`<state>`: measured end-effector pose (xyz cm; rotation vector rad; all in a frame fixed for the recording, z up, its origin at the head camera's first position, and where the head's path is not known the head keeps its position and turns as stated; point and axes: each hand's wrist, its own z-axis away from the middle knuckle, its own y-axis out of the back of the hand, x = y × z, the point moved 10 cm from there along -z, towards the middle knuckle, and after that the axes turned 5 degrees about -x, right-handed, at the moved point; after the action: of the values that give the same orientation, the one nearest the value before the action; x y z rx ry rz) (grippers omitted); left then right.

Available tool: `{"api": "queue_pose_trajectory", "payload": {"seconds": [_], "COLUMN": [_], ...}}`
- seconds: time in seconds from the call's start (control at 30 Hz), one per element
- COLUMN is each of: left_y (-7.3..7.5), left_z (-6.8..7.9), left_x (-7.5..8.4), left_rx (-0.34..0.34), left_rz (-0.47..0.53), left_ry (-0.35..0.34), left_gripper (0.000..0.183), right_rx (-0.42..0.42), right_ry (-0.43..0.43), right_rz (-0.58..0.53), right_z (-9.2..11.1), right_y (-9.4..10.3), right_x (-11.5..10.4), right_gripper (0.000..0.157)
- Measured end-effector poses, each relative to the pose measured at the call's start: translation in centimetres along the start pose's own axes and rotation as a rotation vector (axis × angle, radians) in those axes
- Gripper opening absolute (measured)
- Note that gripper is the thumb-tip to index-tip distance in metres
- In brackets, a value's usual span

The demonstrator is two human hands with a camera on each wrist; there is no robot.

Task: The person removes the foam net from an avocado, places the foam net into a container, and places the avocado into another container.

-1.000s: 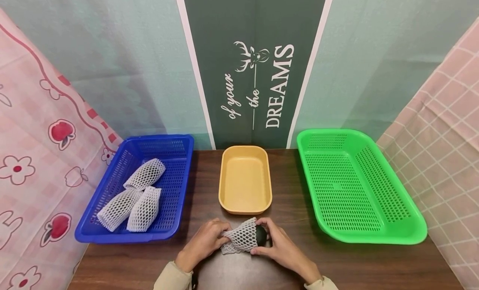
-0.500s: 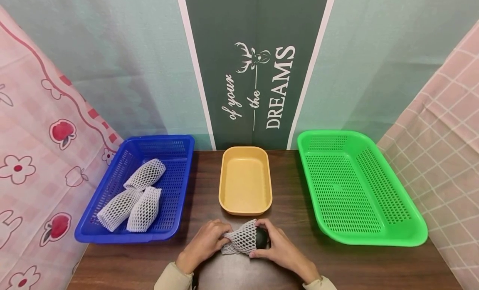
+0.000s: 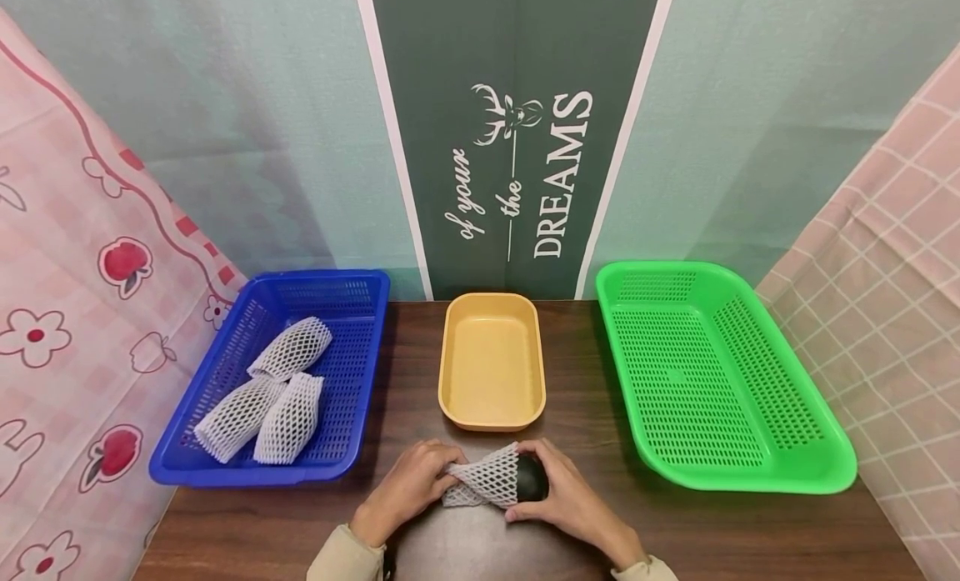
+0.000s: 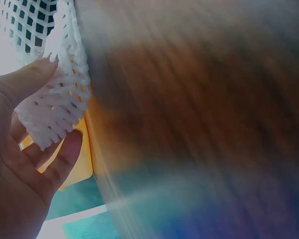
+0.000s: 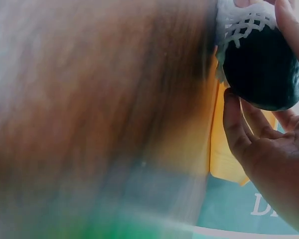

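Observation:
My left hand pinches the left end of a white foam net sleeve low in the middle of the head view. Out of the sleeve's right end sticks a dark, smooth, rounded fruit that looks like an avocado. Fingers and thumb of my right hand grip the avocado from its right side. In the right wrist view the net covers only one end of the avocado. The left wrist view has the loose net end bunched between thumb and fingers.
A blue basket with several netted items stands at left. Beyond the hands is a yellow tray, and a green basket stands at right on the wooden table. Cloths hang behind and on both sides.
The avocado has come further out of the net's right end as my right hand has shifted slightly right. My left hand has kept its place on the net.

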<state>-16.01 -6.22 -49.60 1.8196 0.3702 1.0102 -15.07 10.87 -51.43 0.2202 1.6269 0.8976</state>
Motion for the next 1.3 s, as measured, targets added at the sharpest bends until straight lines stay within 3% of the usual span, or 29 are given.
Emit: {"api": "queue_pose_trajectory", "payload": {"seconds": [0.4, 0.6, 0.73, 1.03, 1.3], "left_y": [0.4, 0.5, 0.6, 1.0, 1.8], "left_z": [0.2, 0.2, 0.3, 0.5, 0.7], "left_x": [-0.3, -0.2, -0.1, -0.2, -0.4], "left_rx": [0.030, 0.034, 0.049, 0.059, 0.093], "left_rz": [-0.013, -0.012, -0.029, -0.040, -0.032], "left_ry": [0.013, 0.003, -0.007, -0.002, 0.004], "left_gripper": [0.013, 0.017, 0.020, 0.024, 0.023], "right_rx": [0.082, 0.120, 0.125, 0.120, 0.144], "right_ry": [-0.038, 0.014, 0.038, -0.013, 0.026], "right_rz": [-0.049, -0.052, -0.059, -0.079, -0.064], "right_z": [0.5, 0.8, 0.9, 1.0, 1.3], "right_y": [2.0, 2.8, 3.0, 3.1, 3.8], "right_x": [0.6, 0.4, 0.3, 0.7, 0.6], "right_gripper": [0.073, 0.072, 0.069, 0.071, 0.070]}}
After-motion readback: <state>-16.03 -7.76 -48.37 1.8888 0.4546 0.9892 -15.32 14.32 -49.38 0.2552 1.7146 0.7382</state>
